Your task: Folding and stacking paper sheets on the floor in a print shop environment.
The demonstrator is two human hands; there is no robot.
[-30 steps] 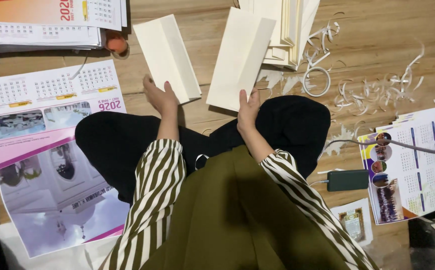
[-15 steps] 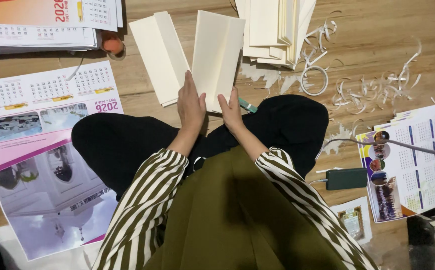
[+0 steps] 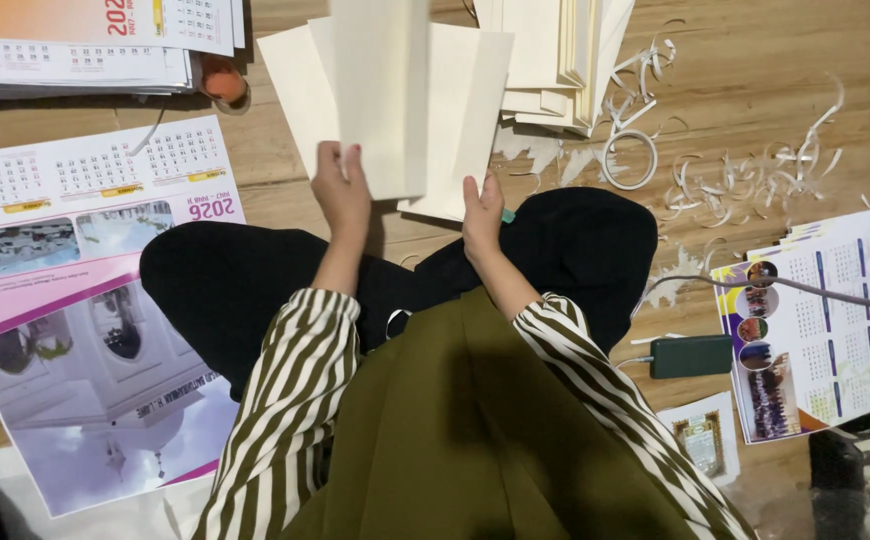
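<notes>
Wooden floor point(image 3: 775, 70) | left hand point(image 3: 343, 195), right hand point(image 3: 482, 215) raised, fingers gripping cream sheets point(image 3: 405, 95)

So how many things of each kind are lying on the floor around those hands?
Cream sheets at the hands: 3
Stack of cream sheets: 1
Calendar posters: 3
Tape ring: 1
Dark green power bank: 1
Small card: 1
Total: 10
The left hand grips one sheet; the right hand touches another.

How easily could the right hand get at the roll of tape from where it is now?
Probably yes: the right hand grips the cream sheets, and the roll of tape lies just beyond on bare floor, with only paper shavings nearby. It would need to let go first.
</notes>
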